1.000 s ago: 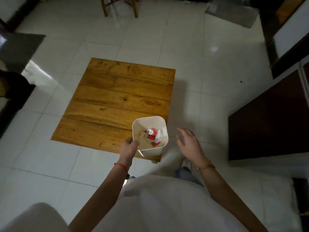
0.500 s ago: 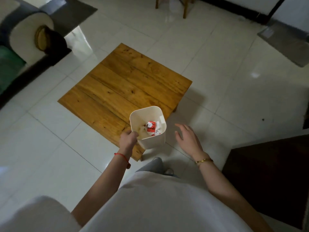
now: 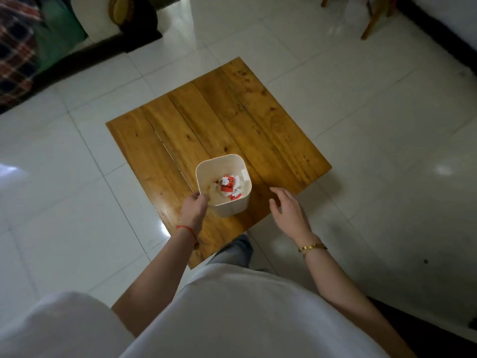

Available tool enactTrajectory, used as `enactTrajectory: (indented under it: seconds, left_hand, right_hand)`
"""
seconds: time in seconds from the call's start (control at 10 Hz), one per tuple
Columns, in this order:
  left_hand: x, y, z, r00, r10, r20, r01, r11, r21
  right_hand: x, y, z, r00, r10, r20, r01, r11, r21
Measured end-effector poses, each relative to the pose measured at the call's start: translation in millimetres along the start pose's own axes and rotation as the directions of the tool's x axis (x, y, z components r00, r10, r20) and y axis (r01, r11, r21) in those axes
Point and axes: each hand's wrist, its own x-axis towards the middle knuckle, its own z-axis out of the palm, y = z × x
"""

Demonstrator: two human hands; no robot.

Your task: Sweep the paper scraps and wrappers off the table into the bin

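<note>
- Here the white bin [image 3: 224, 187] stands upright over the near part of the wooden worktop [image 3: 232, 120], mouth facing up; its rounded-square opening has no clear long axis, and one corner points toward the far right.
- Inside the bin lie red-and-white wrappers [image 3: 228, 186] and pale paper scraps [image 3: 212, 188], heaped toward its right side.
- The left hand [image 3: 194, 208] grips the bin at its near-left rim, fingers [image 3: 204, 198] curled over the edge and clenched on it; a red string sits on that wrist.
- The right hand [image 3: 289, 209] hangs just right of the bin, apart from it, fingers loosely spread and released, holding nothing; a gold bracelet [image 3: 312, 246] circles the wrist.
- The worktop is turned diamond-wise, planks running from near left to far right, one corner pointing far and another toward the person.
- The bin is close to the worktop's near-right edge; whether its base rests on the wood or is lifted off it cannot be told.
- Pale tiled floor [image 3: 374, 125] lies open on the left, right and far sides of the worktop; a dark sofa [image 3: 38, 47] is well apart at far left, and chair legs [image 3: 371, 19] at far right.
</note>
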Motion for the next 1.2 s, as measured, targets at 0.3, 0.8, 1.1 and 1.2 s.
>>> enactTrajectory:
  seconds: [0.3, 0.8, 1.1, 1.2]
  left_hand:
    - [81, 51, 35, 0.995, -0.036, -0.09, 0.03, 0.997, -0.066]
    - [181, 56, 68, 0.967, -0.055, -0.25, 0.002, 0.978, -0.21]
    - [182, 62, 77, 0.962, -0.035, -0.27, -0.009, 0.988, -0.157]
    - [177, 63, 77, 0.961, 0.022, -0.277, -0.046, 0.996, -0.082]
  right_hand:
    - [137, -16, -5, 0.987, 0.012, 0.163, -0.015, 1.0, 0.016]
    - [272, 6, 23, 0.923, -0.044, 0.383, 0.083, 0.993, -0.085]
    - [287, 12, 20, 0.91, -0.058, 0.411, 0.113, 0.988, -0.11]
    - [286, 10, 17, 0.917, -0.094, 0.388, 0.142, 0.985, -0.098]
